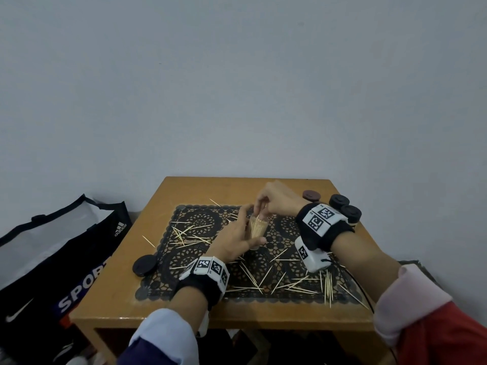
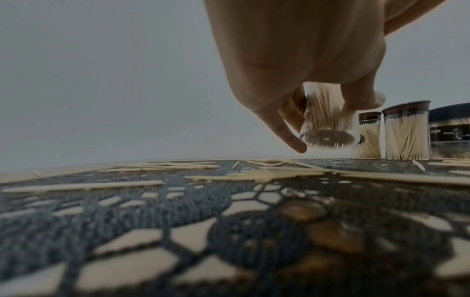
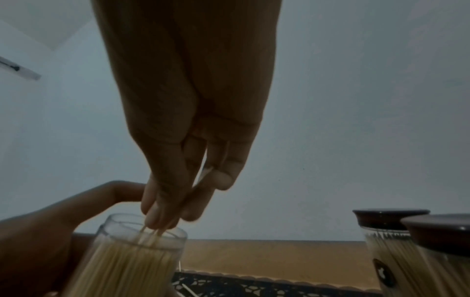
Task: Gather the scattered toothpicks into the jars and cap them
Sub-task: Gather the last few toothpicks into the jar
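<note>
A clear open jar [image 1: 257,227] packed with toothpicks is lifted and tilted above the black lace mat [image 1: 200,219]. My left hand [image 1: 237,237] grips its side; the jar [image 2: 328,122] hangs off the mat in the left wrist view. My right hand [image 1: 263,204] is over the jar mouth [image 3: 142,235], and its fingertips [image 3: 155,219] pinch a few toothpicks whose ends enter the jar. Many loose toothpicks [image 1: 290,280] lie scattered on the mat. A black cap [image 1: 145,264] lies at the mat's left edge.
Three capped jars [image 1: 342,206] with dark lids stand at the table's back right, also full of toothpicks [image 2: 404,136]. The small wooden table [image 1: 163,196] stands against a grey wall. A black sports bag [image 1: 52,259] lies on the floor to the left.
</note>
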Motion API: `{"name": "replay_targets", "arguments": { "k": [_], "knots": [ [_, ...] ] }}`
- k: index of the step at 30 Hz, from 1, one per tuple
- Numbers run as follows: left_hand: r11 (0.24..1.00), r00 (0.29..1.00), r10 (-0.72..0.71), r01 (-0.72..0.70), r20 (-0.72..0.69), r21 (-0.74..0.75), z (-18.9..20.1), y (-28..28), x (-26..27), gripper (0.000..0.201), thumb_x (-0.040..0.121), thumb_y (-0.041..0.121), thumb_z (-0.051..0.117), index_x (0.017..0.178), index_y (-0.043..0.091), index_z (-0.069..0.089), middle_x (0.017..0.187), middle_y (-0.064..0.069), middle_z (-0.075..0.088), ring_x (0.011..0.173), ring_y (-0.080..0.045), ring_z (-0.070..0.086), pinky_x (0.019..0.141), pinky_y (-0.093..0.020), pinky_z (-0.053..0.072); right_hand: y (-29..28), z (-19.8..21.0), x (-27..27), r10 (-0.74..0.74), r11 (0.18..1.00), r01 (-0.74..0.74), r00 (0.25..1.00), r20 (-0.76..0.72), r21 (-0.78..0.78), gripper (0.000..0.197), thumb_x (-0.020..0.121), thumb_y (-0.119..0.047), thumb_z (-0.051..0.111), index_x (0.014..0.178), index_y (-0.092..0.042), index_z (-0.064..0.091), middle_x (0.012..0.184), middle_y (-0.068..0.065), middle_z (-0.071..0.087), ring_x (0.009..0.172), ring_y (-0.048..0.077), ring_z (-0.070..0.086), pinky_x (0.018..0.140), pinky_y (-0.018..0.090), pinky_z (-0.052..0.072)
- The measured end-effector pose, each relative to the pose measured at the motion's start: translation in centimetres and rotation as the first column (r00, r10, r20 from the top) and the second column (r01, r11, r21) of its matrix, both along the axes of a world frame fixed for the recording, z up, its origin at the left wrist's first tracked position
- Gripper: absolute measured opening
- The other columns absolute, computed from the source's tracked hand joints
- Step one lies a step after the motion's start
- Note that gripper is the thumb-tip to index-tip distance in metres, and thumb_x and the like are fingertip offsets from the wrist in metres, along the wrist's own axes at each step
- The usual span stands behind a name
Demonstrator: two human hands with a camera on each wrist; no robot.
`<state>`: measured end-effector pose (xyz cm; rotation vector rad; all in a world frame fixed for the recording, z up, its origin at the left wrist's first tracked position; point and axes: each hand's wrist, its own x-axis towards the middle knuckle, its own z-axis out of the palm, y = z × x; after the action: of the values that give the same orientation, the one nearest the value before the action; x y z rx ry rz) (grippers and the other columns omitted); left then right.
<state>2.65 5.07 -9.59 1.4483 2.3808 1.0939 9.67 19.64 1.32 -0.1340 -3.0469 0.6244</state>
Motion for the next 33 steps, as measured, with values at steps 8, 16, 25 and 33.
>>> {"name": "replay_targets", "arguments": {
  "k": [8,16,25,33],
  "knots": [
    [0.999,0.999,0.041,-0.041,0.029,0.032,0.0,0.0,0.0,0.086,0.085,0.047,0.07,0.147,0.022,0.015,0.123,-0.012,0.065,0.102,-0.024,0.065,0.091,-0.037,0.05,-0.3,-0.5,0.2,-0.093,0.991,0.079,0.988,-0.127,-0.11,0.026,0.085,0.011,0.057,0.098,-0.005,0.072,0.085,0.0,0.067,0.081,0.017,0.066,0.063,0.015,0.049],
    [0.989,0.993,0.112,-0.114,0.027,0.091,-0.1,-0.1,0.0,0.093,0.087,0.051,0.066,0.152,0.027,0.002,0.121,-0.015,0.066,0.099,-0.025,0.067,0.094,-0.044,0.051,-0.6,-2.3,0.7,-0.011,0.991,-0.016,0.98,-0.2,-0.135,0.031,0.094,0.0,0.052,0.114,-0.015,0.07,0.115,-0.001,0.07,0.102,0.007,0.061,0.087,0.018,0.048],
    [0.975,0.981,0.19,-0.184,-0.034,0.122,1.8,-2.6,-1.2,0.095,0.088,0.05,0.064,0.154,0.026,-0.001,0.086,0.008,0.06,0.069,-0.007,0.058,0.069,-0.026,0.049,1.0,-1.7,-4.5,-0.263,0.913,0.111,0.897,-0.356,-0.393,0.03,0.089,0.001,0.058,0.111,-0.015,0.071,0.108,0.002,0.07,0.1,0.012,0.063,0.095,0.031,0.051],
    [0.898,0.912,0.41,-0.409,0.031,0.163,2.2,-8.4,-6.8,0.097,0.087,0.043,0.068,0.156,0.022,0.002,0.08,0.004,0.058,0.071,-0.012,0.057,0.073,-0.033,0.051,-2.2,-4.0,-11.6,-0.105,0.994,0.106,0.994,0.041,-0.024,0.035,0.09,-0.009,0.062,0.124,-0.012,0.064,0.13,0.009,0.059,0.119,0.022,0.055,0.095,0.03,0.042]
  ]
}}
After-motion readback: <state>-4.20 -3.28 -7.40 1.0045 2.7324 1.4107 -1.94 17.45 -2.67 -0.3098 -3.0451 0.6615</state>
